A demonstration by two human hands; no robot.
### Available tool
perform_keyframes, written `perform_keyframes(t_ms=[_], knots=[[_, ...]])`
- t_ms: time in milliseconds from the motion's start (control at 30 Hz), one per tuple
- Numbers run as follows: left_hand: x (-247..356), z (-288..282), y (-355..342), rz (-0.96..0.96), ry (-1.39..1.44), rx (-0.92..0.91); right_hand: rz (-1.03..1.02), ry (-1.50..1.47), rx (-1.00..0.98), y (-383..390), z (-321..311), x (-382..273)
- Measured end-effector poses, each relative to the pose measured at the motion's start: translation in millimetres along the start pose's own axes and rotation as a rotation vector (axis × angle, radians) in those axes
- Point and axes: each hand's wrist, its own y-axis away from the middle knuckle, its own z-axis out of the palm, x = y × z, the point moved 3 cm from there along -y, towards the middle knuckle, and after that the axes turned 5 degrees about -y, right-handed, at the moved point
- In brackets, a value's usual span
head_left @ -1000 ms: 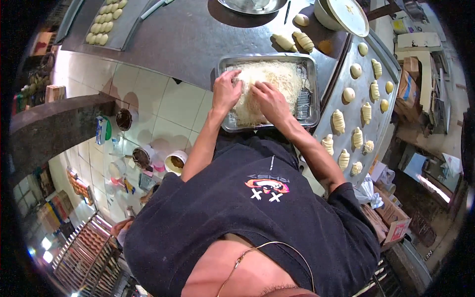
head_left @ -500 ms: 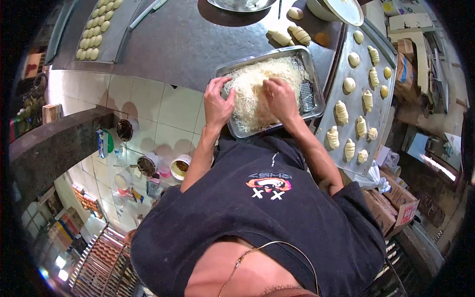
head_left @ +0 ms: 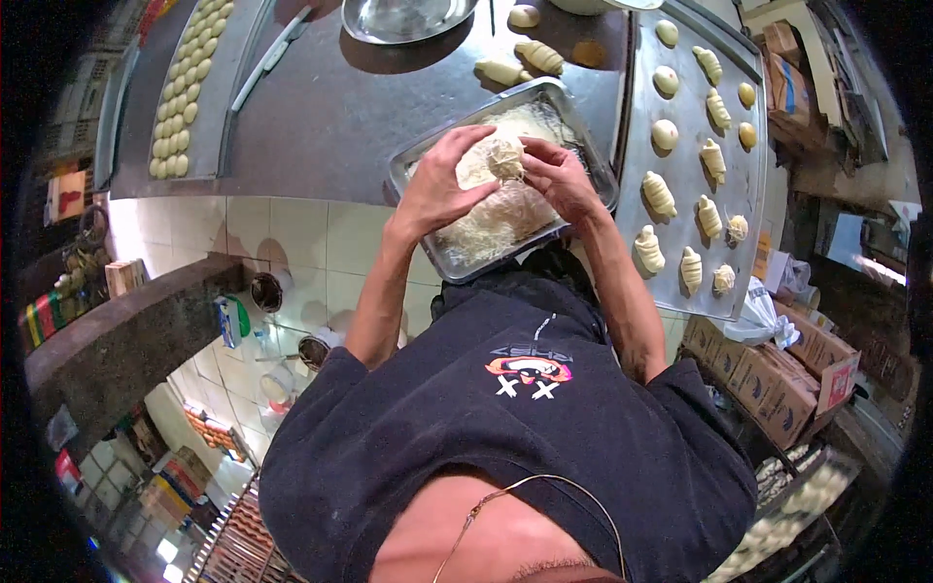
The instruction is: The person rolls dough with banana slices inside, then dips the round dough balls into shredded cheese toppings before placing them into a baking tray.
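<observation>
A dough ball coated in pale grated cheese (head_left: 505, 156) is held up over a rectangular metal tray (head_left: 604, 190). My right hand (head_left: 562, 182) grips its right side with the fingertips. My left hand (head_left: 440, 185) curves around the other side, thumb below and fingers above. Beneath them, loose grated cheese (head_left: 476, 238) fills much of the tray. A grater surface shows partly along the tray's right end, mostly hidden by my right hand.
A large metal baking sheet (head_left: 685, 146) at the right carries spiral-wrapped dough rolls, round balls and two cheese-coated pieces. Beyond the tray lie two dough rolls (head_left: 537, 57) and a round metal pan (head_left: 408, 19). Rows of small dough balls (head_left: 180, 107) fill a far-left tray.
My hands have come up from the cheese and together around a coated dough ball. The view has shifted, so the table and baking sheet appear moved.
</observation>
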Motion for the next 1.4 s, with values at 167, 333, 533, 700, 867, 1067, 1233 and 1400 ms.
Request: perform_keyframes(t_ms=[167, 333, 533, 700, 867, 1067, 1233, 1400], knots=[[52, 40, -39, 0.212, -0.189, -0.178, -0.012, -0.700, -0.111, 19, -26, 9], [81, 85, -64, 0.159, -0.272, -0.274, -0.054, -0.604, 0.005, 55, -58, -1], [130, 197, -116, 0.344, -0.139, -0.365, -0.282, -0.438, 0.344, 161, -143, -44], [174, 377, -192, 0.571, -0.055, -0.341, -0.516, -0.451, 0.664, 252, -213, -49], [169, 530, -261, 0.619, -0.247, -0.258, -0.569, -0.395, 0.821, 304, -229, -30], [185, 561, -256, 0.552, -0.507, -0.477, -0.566, -0.539, 1.027, 356, -239, 21], [196, 559, -326, 0.395, -0.585, -0.262, -0.559, -0.563, 1.054, 364, -247, 14], [147, 566, -369, 0.382, -0.522, -0.495, -0.614, -0.453, 1.007, 347, -250, -26]])
